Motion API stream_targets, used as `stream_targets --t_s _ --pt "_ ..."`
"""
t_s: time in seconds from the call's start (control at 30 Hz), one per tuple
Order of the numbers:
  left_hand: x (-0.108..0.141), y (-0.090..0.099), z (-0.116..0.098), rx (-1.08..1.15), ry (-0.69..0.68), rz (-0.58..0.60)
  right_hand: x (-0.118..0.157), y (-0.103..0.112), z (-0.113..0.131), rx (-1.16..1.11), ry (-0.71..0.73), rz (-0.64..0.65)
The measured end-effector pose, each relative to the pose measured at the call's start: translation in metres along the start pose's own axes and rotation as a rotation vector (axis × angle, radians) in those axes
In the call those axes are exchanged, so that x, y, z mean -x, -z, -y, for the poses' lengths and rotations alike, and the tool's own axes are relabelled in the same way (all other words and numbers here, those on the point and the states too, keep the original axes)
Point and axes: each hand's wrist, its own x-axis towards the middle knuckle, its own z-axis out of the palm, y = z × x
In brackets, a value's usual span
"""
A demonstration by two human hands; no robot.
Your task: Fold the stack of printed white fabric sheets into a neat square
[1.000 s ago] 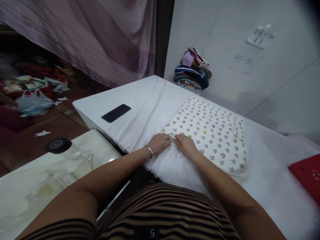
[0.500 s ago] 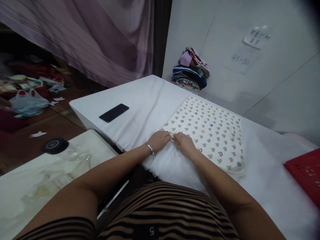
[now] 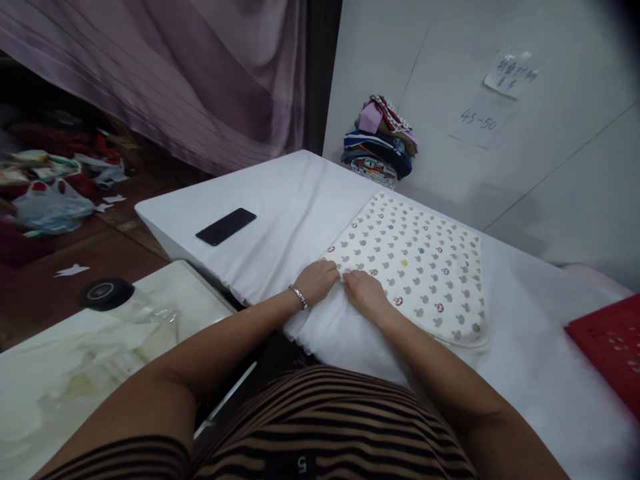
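Printed cloth (image 3: 420, 260) lies on the white-covered counter (image 3: 285, 200), spread flat, apparently layered at its near edge; laying-out looks largely done, the corner not yet released. Left hand (image 3: 318, 281) and right hand (image 3: 367, 295): each grip pinches that corner. Dark phone (image 3: 227, 227) lies apart, leftward.

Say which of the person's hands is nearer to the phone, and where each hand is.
Left. The left hand pinches the cloth's near edge, just right of the phone; the right hand is beyond it, further right.
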Motion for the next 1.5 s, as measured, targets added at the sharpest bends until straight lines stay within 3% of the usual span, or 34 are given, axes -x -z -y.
stream_targets --t_s 0.17,0.4,0.73,0.87,1.03,1.5 --pt "0.006 0.007 0.007 -0.003 -0.036 0.03 -0.004 0.0 -0.004 -0.028 -0.015 0.004" --pt "0.019 0.012 0.026 -0.077 0.147 -0.043 -0.004 0.003 -0.005 -0.051 -0.03 0.033" --pt "0.027 0.02 0.044 0.036 -0.005 -0.085 -0.006 0.0 -0.005 -0.055 -0.012 0.033" --pt "0.03 0.014 0.041 0.265 0.184 -0.158 -0.005 -0.004 -0.007 -0.079 -0.014 0.015" --pt "0.033 0.008 0.04 0.408 0.469 -0.146 -0.005 -0.006 -0.008 -0.096 -0.018 0.003" --pt "0.023 0.01 0.025 0.388 0.506 -0.092 -0.004 -0.008 -0.009 -0.118 -0.019 0.012"
